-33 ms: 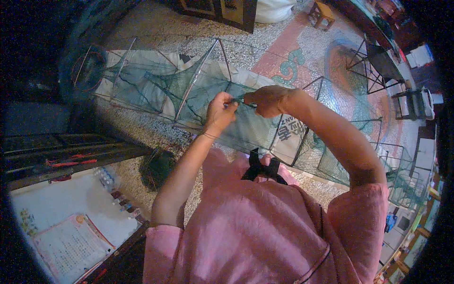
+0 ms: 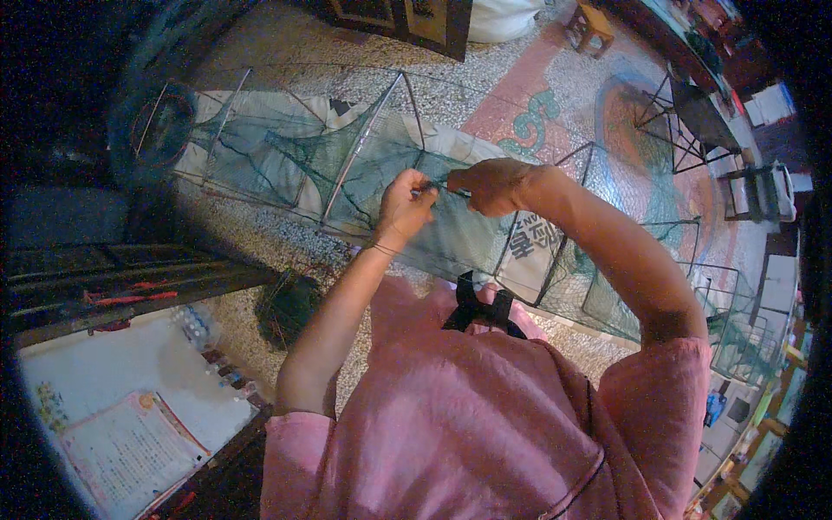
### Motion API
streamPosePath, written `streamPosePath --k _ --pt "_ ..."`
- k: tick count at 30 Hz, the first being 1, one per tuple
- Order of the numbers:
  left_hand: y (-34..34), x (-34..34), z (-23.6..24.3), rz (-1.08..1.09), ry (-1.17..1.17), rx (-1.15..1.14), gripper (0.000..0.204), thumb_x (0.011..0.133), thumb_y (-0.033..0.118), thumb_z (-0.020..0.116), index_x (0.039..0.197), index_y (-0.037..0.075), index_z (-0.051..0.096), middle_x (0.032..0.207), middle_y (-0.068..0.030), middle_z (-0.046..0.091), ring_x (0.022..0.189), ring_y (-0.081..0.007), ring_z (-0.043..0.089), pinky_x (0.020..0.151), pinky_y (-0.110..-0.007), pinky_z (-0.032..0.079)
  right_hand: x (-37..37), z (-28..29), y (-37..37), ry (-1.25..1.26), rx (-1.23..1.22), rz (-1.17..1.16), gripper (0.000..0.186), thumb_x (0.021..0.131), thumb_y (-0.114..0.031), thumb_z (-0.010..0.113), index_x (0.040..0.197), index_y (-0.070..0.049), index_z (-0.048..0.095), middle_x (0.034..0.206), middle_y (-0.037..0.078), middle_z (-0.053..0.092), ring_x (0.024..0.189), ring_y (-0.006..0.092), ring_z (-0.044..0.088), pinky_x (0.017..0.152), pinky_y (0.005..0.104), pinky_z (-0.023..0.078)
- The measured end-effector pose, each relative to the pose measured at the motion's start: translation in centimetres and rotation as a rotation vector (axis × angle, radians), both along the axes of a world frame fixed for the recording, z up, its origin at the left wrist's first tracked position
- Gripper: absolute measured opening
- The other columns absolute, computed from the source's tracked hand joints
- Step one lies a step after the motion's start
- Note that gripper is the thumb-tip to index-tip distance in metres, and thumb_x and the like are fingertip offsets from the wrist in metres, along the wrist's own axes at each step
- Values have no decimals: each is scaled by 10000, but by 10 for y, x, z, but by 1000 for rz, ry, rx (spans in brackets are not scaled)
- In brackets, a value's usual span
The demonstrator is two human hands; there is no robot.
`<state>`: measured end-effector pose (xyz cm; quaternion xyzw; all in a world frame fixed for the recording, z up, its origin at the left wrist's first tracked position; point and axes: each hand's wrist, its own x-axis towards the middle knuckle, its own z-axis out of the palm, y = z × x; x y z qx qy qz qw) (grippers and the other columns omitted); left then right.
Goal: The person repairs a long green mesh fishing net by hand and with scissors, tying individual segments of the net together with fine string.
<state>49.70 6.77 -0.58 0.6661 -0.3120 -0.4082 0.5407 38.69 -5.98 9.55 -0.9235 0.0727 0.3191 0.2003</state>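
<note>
My left hand (image 2: 407, 208) is closed in a pinch on the green netting (image 2: 459, 234) of a long, framed mesh trap, near its middle. My right hand (image 2: 494, 186) is just to the right, bent over, its fingers closed at the same dark strand of net; whether a small tool or cord is between the fingertips I cannot make out. The trap has metal rod frames (image 2: 357, 147) and stretches from left to right across pale sheeting (image 2: 529, 260) with black printing. A black strap (image 2: 477, 303) lies at my front, below the netting.
A dark wooden cabinet (image 2: 407, 22) and white sack (image 2: 498, 17) stand at the back, with a small wooden stool (image 2: 589, 35). A black folding stand (image 2: 693, 121) is at right. At lower left are a white tabletop (image 2: 113, 364) with papers and a dark green heap (image 2: 286, 308) on the floor.
</note>
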Motion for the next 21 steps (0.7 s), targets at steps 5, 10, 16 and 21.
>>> streamPosePath --k 5,10,16,21 --pt "3 3 -4 -60 -41 33 188 723 92 560 859 -1 468 773 -84 525 472 -125 510 432 -257 415 3 17 10 75 -10 -97 512 752 -191 508 1227 -111 334 984 180 547 915 330 526 749 408 417" --pt "2 0 7 -29 30 20 169 722 83 554 844 8 465 735 -63 507 476 -120 510 436 -253 407 2 -10 9 108 -134 -83 456 737 -196 523 1159 -72 405 967 173 559 898 315 540 745 411 430" --pt "4 9 -5 50 3 -25 182 693 102 582 817 29 471 689 -43 495 545 -118 495 503 -256 415 -8 -13 1 57 -340 9 167 671 -84 505 779 -14 613 845 141 606 805 269 589 589 378 480" --pt "-7 6 6 31 -236 -50 202 670 99 598 833 49 489 677 -17 494 579 -122 472 511 -271 398 -12 -11 2 34 -354 77 158 667 -82 516 792 -33 601 817 139 599 764 267 592 570 369 478"
